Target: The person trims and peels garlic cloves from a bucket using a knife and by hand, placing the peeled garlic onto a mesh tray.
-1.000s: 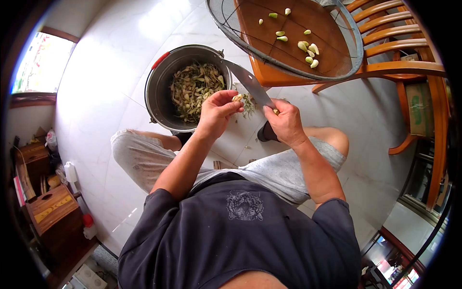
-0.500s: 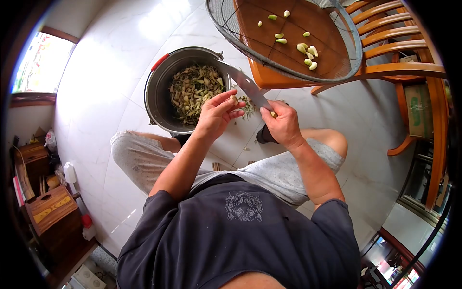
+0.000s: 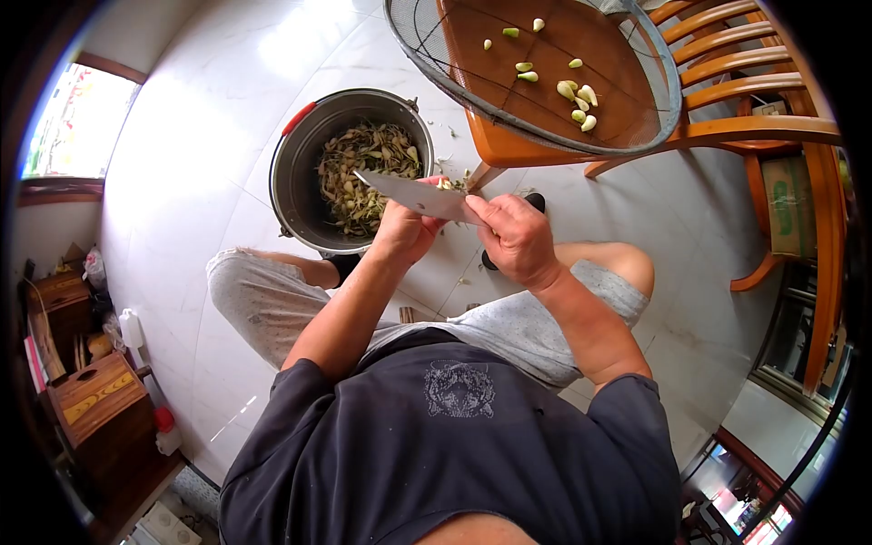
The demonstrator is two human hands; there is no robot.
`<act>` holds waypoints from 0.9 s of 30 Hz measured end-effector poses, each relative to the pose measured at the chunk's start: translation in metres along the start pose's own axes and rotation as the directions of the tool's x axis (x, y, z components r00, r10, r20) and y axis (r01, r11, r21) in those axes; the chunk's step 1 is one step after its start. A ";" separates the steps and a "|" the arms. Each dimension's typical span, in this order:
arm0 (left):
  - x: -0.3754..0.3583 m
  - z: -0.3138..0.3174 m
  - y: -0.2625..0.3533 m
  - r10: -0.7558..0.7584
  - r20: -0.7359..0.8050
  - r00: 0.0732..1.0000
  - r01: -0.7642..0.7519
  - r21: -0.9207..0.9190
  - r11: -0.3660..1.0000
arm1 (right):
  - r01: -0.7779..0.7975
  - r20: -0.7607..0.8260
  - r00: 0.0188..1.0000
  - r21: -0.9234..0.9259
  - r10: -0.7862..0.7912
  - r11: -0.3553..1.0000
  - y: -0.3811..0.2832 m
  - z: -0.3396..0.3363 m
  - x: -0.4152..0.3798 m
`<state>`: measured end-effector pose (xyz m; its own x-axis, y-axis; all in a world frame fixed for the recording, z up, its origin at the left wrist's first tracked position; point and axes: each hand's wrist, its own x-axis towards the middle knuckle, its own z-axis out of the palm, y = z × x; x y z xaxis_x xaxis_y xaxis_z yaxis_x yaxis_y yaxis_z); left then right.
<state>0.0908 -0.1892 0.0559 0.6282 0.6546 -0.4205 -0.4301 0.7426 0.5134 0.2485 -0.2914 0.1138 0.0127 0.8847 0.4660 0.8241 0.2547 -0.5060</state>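
My right hand [image 3: 518, 238] is closed round the handle of a broad-bladed knife [image 3: 413, 194]. The blade points left and lies across the fingers of my left hand [image 3: 405, 234], hiding most of them. Something small and pale green shows past the blade's edge, near my left fingertips; the blade covers what those fingers hold. Just beyond, a metal bucket [image 3: 296, 195] with a red handle grip holds many garlic cloves with dry stalks [image 3: 350, 173].
A round mesh sieve [image 3: 674, 100] with several peeled cloves [image 3: 581, 95] rests on a wooden chair [image 3: 509, 145] at upper right. Scraps lie on the tiled floor [image 3: 218, 136]. A wooden cabinet [image 3: 95, 391] stands at left.
The knife has swung down and left, from pointing up beside my left hand to lying across it. My right hand has turned and moved slightly left. The clove in my left fingers is now covered.
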 end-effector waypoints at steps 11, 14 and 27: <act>-0.022 0.015 0.003 -0.068 0.005 0.998 0.066 0.186 0.980 | -0.565 0.230 0.822 0.444 0.521 0.696 -0.006 0.003 0.007; -0.032 0.018 0.000 -0.052 0.011 0.999 0.047 0.263 0.964 | -0.592 0.306 0.794 0.582 0.524 0.557 -0.001 0.016 0.002; -0.042 0.021 -0.012 0.132 -0.001 0.991 -0.101 0.630 0.770 | -0.651 0.404 0.757 0.537 0.514 0.536 -0.006 0.017 0.009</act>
<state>0.0829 -0.2285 0.0827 0.5653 0.7468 -0.3503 0.0137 0.4162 0.9092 0.2338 -0.2789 0.1090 0.2038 0.9582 -0.2009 0.1298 -0.2298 -0.9645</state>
